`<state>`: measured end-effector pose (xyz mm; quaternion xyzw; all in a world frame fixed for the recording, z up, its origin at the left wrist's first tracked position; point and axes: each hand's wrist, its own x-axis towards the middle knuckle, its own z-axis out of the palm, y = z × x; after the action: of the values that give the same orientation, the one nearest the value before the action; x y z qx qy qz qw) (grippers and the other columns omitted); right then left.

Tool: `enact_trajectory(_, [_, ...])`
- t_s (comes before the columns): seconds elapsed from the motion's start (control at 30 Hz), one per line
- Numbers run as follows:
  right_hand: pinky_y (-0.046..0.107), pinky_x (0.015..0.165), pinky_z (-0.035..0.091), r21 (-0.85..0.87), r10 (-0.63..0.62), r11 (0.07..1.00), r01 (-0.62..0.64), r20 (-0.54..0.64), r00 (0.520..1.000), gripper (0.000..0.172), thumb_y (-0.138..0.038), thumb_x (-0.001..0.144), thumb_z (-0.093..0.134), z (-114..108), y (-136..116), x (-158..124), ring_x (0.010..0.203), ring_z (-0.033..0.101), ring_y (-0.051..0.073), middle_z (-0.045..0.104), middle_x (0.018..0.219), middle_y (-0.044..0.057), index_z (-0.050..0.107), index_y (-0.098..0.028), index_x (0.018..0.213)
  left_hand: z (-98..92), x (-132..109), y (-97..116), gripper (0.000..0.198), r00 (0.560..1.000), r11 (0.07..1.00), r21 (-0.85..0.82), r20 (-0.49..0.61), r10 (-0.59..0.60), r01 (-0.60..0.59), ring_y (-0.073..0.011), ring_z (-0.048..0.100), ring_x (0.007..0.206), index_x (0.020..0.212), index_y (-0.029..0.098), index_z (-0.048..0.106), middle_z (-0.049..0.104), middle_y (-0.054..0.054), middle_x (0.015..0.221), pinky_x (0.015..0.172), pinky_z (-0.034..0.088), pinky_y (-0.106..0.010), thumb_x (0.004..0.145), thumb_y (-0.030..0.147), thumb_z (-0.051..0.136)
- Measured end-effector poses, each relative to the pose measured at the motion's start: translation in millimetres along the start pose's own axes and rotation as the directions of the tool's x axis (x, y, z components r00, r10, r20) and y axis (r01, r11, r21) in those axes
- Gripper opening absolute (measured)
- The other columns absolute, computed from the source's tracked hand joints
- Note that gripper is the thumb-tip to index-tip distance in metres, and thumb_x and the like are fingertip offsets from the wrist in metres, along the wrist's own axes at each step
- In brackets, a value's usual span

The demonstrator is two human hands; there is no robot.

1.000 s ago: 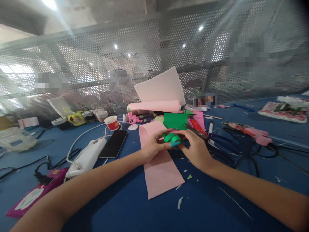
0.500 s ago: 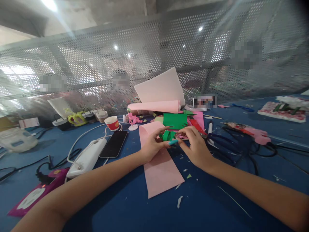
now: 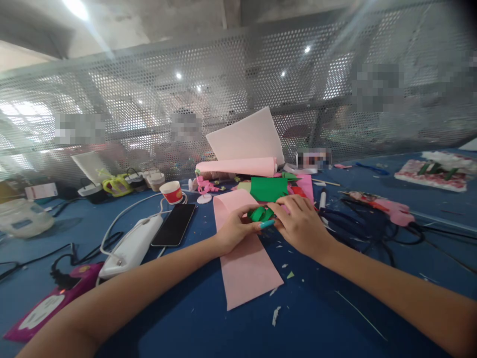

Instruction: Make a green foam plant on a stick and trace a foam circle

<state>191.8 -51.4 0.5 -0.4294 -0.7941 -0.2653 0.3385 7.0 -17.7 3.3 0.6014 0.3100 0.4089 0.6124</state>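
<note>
A curled green strip [image 3: 261, 214], which looks like paper or felt, is held between my two hands. My left hand [image 3: 238, 227] is closed around its left side, thumb in front. On the right, my right hand [image 3: 298, 223] pinches at the strip's end with curled fingers, which partly hide it. Both hands are above a long pink sheet [image 3: 248, 273], whose far end curls over. Just behind the hands lies a flat green sheet [image 3: 269, 189].
Left are a black phone [image 3: 174, 224], a white power strip [image 3: 132, 246] and a paper cup [image 3: 172, 192]. Right lie blue-handled pliers [image 3: 345, 223] and a pink glue gun [image 3: 395, 211] with cables. Behind are a pink roll [image 3: 238, 166] and a mesh partition [image 3: 149, 99]. Scraps litter the blue table.
My right hand has turned slightly, its fingers now curling further over the green strip's end. The strip looks more tightly coiled. The whole view has shifted a little.
</note>
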Motion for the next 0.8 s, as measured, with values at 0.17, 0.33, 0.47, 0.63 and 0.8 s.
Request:
enact_trajectory(0.17, [0.040,0.081,0.036,-0.055,-0.011,0.998,0.012,0.029,1.000,0.028,-0.008,0.090,0.042,2.8,0.8,-2.4,0.088,0.052,0.026,0.064,0.084,0.011,0.064,-0.014,0.106,-1.1,1.2,-2.6,0.050,1.000,1.000,0.005,-0.026,0.012,-0.012,-0.0126,0.060,0.071,0.102,0.018,0.064,0.064,-0.003,0.095,0.070,0.051,-0.030,0.057,0.031,0.083])
enact_trajectory(0.33, [0.038,0.079,0.037,0.019,0.059,0.998,-0.059,0.029,0.998,0.024,-0.013,0.091,0.044,4.4,0.1,-2.8,0.085,0.053,0.026,0.064,0.080,0.010,0.066,-0.015,0.100,-1.2,0.7,-2.1,0.047,0.999,1.000,-0.020,-0.034,0.010,-0.011,-0.0119,0.060,0.071,0.102,0.018,0.064,0.065,-0.002,0.089,0.068,0.052,-0.028,0.060,0.030,0.082])
enact_trajectory(0.47, [0.039,0.076,0.040,0.065,0.115,0.991,-0.117,0.035,0.993,0.024,-0.015,0.091,0.042,5.8,0.1,-3.5,0.083,0.055,0.027,0.065,0.083,0.012,0.065,-0.014,0.097,-1.3,0.9,-2.5,0.044,0.996,0.999,-0.028,-0.084,0.031,-0.034,-0.0093,0.058,0.066,0.099,0.016,0.065,0.063,0.000,0.084,0.065,0.051,-0.025,0.060,0.028,0.082])
enact_trajectory(0.63, [0.038,0.072,0.045,0.410,0.296,0.853,-0.324,0.131,0.946,0.023,-0.017,0.090,0.041,11.6,0.4,-3.7,0.081,0.060,0.026,0.067,0.085,0.011,0.064,-0.015,0.095,-1.1,2.0,-3.5,0.042,0.991,0.988,-0.129,-0.116,0.071,-0.086,-0.0120,0.062,0.075,0.096,0.017,0.064,0.064,-0.001,0.087,0.073,0.052,-0.028,0.060,0.027,0.082])
enact_trajectory(0.8, [0.033,0.062,0.047,0.787,0.370,0.328,-0.523,0.402,0.838,0.019,-0.033,0.085,0.050,16.0,-3.5,0.2,0.068,0.062,0.021,0.067,0.073,0.003,0.063,-0.020,0.081,0.5,-1.5,1.8,0.043,0.990,0.981,-0.163,-0.110,0.088,-0.105,-0.0127,0.062,0.076,0.094,0.018,0.064,0.064,-0.001,0.086,0.075,0.053,-0.030,0.058,0.029,0.084])
